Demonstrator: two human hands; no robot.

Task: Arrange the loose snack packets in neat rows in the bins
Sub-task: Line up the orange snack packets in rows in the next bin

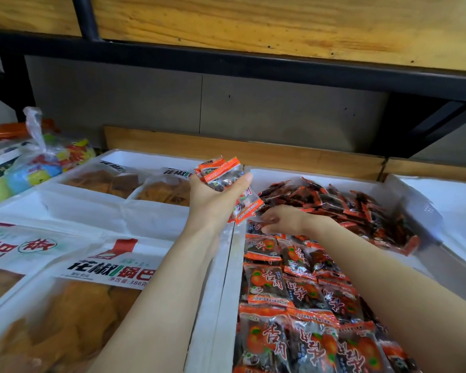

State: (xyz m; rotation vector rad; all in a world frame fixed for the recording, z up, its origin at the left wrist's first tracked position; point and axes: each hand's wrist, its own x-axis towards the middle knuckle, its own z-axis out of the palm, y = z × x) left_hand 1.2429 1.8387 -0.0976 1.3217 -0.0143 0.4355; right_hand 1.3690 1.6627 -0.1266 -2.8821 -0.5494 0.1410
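Several dozen small crinkly film packets, orange-edged with dark glossy centres, logged in one white matt-walled rectangular bin (275, 175).

Item 1: neat rows of packets (288, 286), flat and overlapping, filling the near half.

Item 2: loose heap of packets (342, 203), jumbled, in the far half.

Item 3: handful of packets (221, 175), which I see clutched in the left hand (215, 200). That grip is curled round them, palm turned up, forearm raised above the bin's left wall.

Item 4: single dark packet (254, 226) at the far end of the rows, just below the handful. The right hand (285, 220) reaches in low, wrist bent, its grip pinching this packet at the fingertips.

Item 5: large clear bags of brown crisps (92, 292) with white printed headers, in the neighbouring bins to the left.

Item 6: knotted clear plastic bag of bright wrapped sweets (46, 162), far left.
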